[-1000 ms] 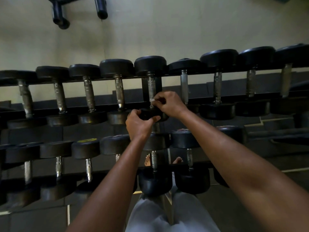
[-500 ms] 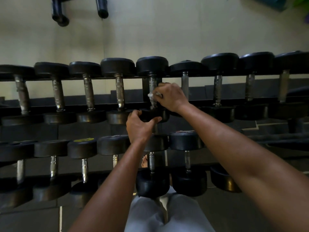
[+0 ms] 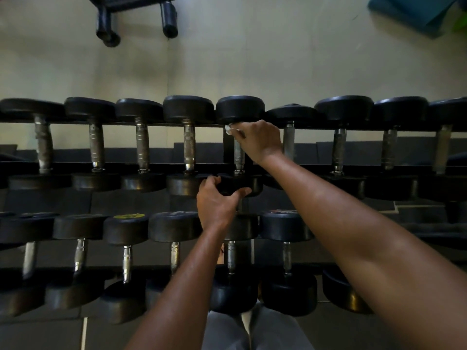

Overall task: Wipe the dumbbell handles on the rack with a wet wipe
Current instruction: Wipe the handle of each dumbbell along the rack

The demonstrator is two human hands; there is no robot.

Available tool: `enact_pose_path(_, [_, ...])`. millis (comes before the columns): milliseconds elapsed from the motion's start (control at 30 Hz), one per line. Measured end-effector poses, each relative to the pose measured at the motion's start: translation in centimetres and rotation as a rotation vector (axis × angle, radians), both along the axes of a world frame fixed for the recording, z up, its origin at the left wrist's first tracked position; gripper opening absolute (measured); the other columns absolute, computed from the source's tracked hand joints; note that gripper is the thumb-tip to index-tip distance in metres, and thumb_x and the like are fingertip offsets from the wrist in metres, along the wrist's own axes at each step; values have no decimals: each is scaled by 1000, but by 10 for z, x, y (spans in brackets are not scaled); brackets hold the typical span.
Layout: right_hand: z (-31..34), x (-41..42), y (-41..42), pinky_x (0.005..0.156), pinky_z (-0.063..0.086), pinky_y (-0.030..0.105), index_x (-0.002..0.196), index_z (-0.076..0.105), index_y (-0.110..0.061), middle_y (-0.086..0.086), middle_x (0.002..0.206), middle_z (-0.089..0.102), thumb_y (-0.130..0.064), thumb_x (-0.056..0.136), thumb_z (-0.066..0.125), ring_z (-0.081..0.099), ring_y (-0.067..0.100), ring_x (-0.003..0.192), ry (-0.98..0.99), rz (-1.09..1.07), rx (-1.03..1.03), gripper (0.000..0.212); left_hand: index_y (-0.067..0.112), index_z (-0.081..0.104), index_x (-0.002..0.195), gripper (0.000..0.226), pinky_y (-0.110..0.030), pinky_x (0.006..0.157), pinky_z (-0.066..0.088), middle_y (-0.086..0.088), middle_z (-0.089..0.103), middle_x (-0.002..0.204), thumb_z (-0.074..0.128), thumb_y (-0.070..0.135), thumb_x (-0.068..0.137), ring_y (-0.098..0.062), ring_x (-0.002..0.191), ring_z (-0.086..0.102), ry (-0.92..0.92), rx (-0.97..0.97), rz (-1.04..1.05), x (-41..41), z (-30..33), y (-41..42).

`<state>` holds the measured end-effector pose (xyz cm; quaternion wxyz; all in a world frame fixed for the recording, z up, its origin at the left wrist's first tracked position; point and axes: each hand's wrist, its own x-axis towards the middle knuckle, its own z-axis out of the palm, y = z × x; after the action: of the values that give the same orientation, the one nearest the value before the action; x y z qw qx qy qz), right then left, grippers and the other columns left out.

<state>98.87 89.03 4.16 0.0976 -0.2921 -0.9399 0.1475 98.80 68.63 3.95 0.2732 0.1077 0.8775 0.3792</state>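
A two-tier rack (image 3: 156, 164) holds several black dumbbells with steel handles. My right hand (image 3: 257, 140) is wrapped around the far end of one top-row dumbbell's handle (image 3: 238, 157), just under its far head (image 3: 240, 108). A small white wet wipe (image 3: 229, 128) pokes out from under the fingers. My left hand (image 3: 217, 202) grips the near head (image 3: 240, 184) of the same dumbbell from below, thumb and fingers on either side. Most of the wipe is hidden inside my right hand.
Neighbouring dumbbells stand close on both sides of the held one, such as the dumbbell handle (image 3: 189, 145) to the left and the dumbbell handle (image 3: 288, 142) to the right. The lower row (image 3: 174, 226) sits under my forearms. Black equipment legs (image 3: 166, 18) stand on the pale floor beyond.
My right hand slid with the wipe along the handle from its near end up to the far head. My left hand stayed on the near head.
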Motion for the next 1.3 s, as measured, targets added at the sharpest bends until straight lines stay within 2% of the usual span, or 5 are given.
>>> enact_pose_path(300, [-5, -7, -8, 61, 48, 31, 92, 75, -19, 2, 78, 71, -41, 107, 57, 70, 25, 68, -6, -58, 49, 32, 19, 67, 129, 78, -16, 83, 50, 5, 66, 124, 98, 55, 66, -10, 109, 64, -34, 0, 10, 0, 5, 1])
enact_pose_path(533, [-21, 12, -23, 70, 48, 20, 107, 73, -17, 1, 119, 63, -42, 104, 67, 61, 11, 91, 244, -350, -346, 26, 19, 68, 128, 83, -29, 92, 61, 6, 68, 121, 100, 57, 62, -11, 108, 67, -35, 3, 27, 1, 7, 1])
enact_pose_path(800, [-17, -10, -2, 85, 56, 28, 100, 73, -26, -8, 98, 74, -21, 101, 73, 71, 13, 98, 338, -856, -967, 5, 17, 66, 132, 78, -6, 77, 43, 3, 67, 126, 99, 48, 69, -9, 110, 64, -55, 11, 7, 1, 14, 2])
enact_pose_path(1067, [-8, 6, 8, 100, 57, 51, 118, 73, -18, 6, 115, 77, -24, 101, 68, 72, 26, 108, 287, -730, -1440, 19, 15, 67, 130, 77, -11, 78, 51, 1, 69, 124, 100, 47, 69, -13, 110, 68, -51, 20, 1, 1, 11, -1])
enact_pose_path(1300, [2, 16, 12, 83, 49, 36, 105, 75, -22, -2, 104, 71, -30, 101, 72, 61, 16, 95, 45, -679, -1265, 9, 14, 67, 131, 77, -7, 74, 47, 1, 68, 124, 100, 47, 69, -13, 110, 67, -48, 22, -3, 1, 9, 0])
